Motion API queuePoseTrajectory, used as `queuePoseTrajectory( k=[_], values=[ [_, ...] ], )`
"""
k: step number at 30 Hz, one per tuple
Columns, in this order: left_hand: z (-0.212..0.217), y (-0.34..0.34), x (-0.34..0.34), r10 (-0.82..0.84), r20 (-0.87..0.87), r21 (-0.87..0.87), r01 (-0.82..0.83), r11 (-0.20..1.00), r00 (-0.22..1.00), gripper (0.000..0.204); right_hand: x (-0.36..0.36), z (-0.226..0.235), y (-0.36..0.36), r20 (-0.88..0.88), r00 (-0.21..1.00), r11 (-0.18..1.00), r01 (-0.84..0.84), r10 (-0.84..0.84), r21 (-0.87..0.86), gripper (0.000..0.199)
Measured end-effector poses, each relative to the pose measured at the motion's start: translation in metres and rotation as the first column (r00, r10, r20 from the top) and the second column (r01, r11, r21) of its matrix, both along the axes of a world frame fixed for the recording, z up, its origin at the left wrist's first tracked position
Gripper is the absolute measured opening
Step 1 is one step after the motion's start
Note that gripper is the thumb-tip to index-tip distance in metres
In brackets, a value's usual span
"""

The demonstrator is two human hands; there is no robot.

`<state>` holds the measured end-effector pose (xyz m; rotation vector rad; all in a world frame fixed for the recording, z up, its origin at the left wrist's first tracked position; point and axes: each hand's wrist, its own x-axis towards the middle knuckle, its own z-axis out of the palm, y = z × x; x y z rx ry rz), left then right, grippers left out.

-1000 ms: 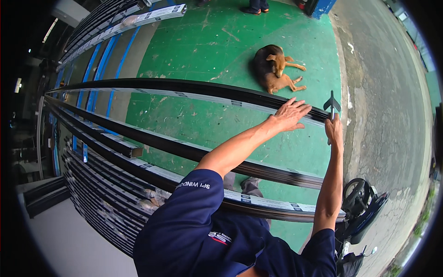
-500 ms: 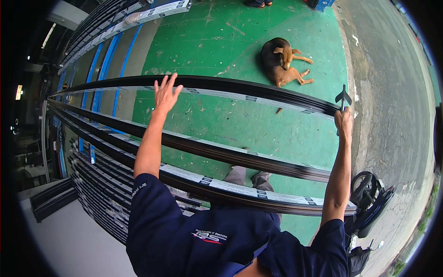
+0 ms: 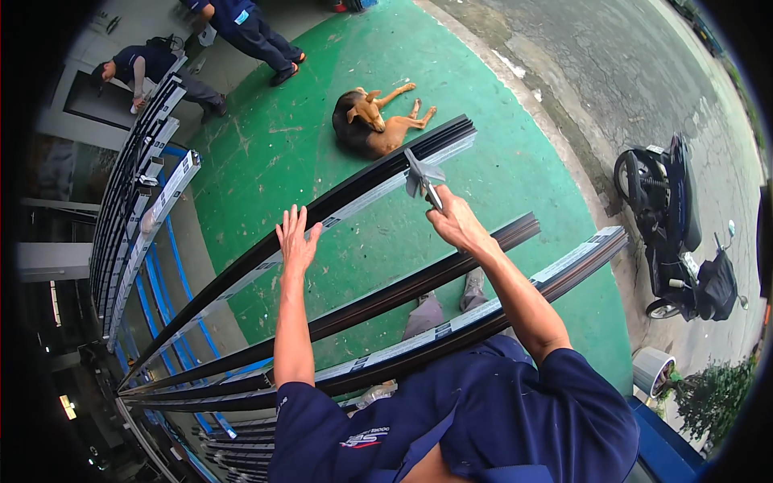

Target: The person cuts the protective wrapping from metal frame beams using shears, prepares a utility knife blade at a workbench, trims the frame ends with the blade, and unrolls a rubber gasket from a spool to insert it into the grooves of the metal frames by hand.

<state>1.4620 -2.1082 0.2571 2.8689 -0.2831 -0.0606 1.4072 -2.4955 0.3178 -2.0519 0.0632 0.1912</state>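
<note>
Long black aluminium profiles with white-and-blue protective film lie side by side in front of me. My left hand (image 3: 297, 243) has its fingers spread against the farthest profile (image 3: 358, 187), gripping nothing. Close to that profile's right end, my right hand (image 3: 459, 220) is closed around the handle of a grey hand tool (image 3: 420, 172) with an angular, bladed head, like mitre shears. The tool's head overlaps the profile's near side in view; I cannot tell whether they touch. Nearer to me run a middle profile (image 3: 403, 295) and a film-covered near profile (image 3: 483, 319).
A dog (image 3: 385, 125) lies on the green floor (image 3: 266, 129) beyond the profiles. More profiles (image 3: 165, 197) are stacked at the left on blue supports (image 3: 179, 266). Two people (image 3: 250, 32) are at the upper left. A motorcycle (image 3: 668, 209) stands on the road at right, near a potted plant (image 3: 654, 369).
My view has turned toward the right, bringing the two people and the whole motorcycle in. The right hand with the tool now sits nearer the left hand, which remains spread at the far profile.
</note>
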Motion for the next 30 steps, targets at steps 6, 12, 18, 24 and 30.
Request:
queuePoseTrajectory(
  k=[6,12,18,24,30],
  values=[
    [-0.008,0.005,-0.003,0.068,-0.017,0.009,-0.068,0.998,0.998,0.071,-0.045,-0.004,-0.015,-0.135,0.99,0.994,-0.014,0.029,0.109,0.033],
    [-0.004,-0.005,-0.001,0.071,-0.032,0.022,-0.07,0.997,0.997,0.074,-0.055,-0.008,-0.026,-0.208,0.975,0.978,0.113,-0.075,0.175,0.045],
    [0.012,-0.005,0.008,0.109,-0.15,-0.041,-0.117,0.992,0.983,0.072,-0.067,0.009,-0.041,-0.25,0.967,0.966,0.114,-0.053,0.234,0.045],
    [0.011,-0.001,0.008,0.279,0.112,0.123,-0.292,0.948,0.954,0.081,-0.097,0.024,-0.078,-0.27,0.961,0.935,0.146,-0.057,0.323,0.039],
    [0.003,-0.031,0.022,0.359,-0.092,0.234,-0.33,0.914,0.929,0.102,-0.116,0.017,-0.108,-0.203,0.978,0.835,0.154,-0.052,0.529,0.032]
  ],
)
